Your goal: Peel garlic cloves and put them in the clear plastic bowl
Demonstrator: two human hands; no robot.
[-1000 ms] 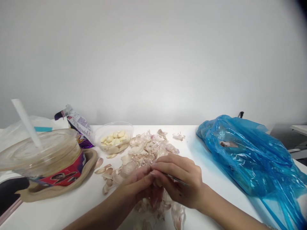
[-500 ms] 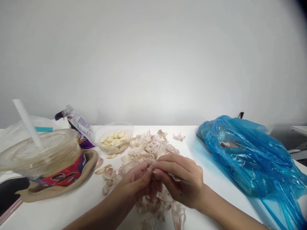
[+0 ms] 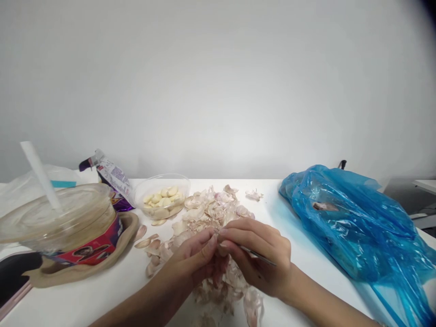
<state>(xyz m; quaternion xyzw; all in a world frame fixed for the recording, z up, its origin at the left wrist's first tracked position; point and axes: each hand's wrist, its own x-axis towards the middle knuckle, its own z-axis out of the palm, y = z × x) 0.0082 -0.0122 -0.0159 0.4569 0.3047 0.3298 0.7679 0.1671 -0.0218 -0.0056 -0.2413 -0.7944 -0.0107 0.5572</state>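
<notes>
My left hand (image 3: pixel 199 256) is closed, with thumb and fingers pinched around a garlic clove that the fingers almost wholly hide. Against its fingertips rests my right hand (image 3: pixel 260 254), which grips a thin metal tool (image 3: pixel 258 256); the shaft sticks out under the fingers, and its tip is too covered to tell a knife from tweezers. Beneath and behind both hands spreads a heap of papery garlic skins (image 3: pixel 211 211). Several unpeeled garlic cloves (image 3: pixel 153 261) lie just left of my left hand. Peeled cloves (image 3: pixel 165 197) fill the bottom of a clear plastic bowl (image 3: pixel 138 193) farther back.
At the left stands a lidded drink cup (image 3: pixel 85 222) with a white straw (image 3: pixel 39 172), set in a cardboard holder (image 3: pixel 127 231). A purple packet (image 3: pixel 117 181) leans behind it, and a phone (image 3: pixel 17 277) lies in front. A blue plastic bag (image 3: pixel 340 222) covers the right side.
Both hands stay together at nearly the same spot. My right hand has shifted slightly rightward, and the metal tool's end sits a little farther right and lower.
</notes>
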